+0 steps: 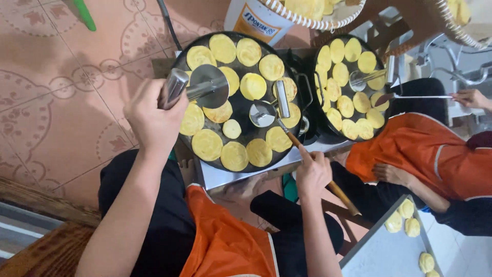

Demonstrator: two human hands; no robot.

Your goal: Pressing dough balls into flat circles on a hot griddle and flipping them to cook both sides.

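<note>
1. Head view: I see my left hand [154,115] wrapped round the metal press [202,87], its disc over the cakes.
2. My right hand [312,172] grips the wooden-handled spatula [287,133].
3. Both reach the near round griddle [230,102], left of a co-worker's pan [351,87].

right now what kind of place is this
Likely a small floor-level snack kitchen: two round black griddles covered in yellow flat cakes, a metal press in the left hand, and a tray of dough pieces.
</note>
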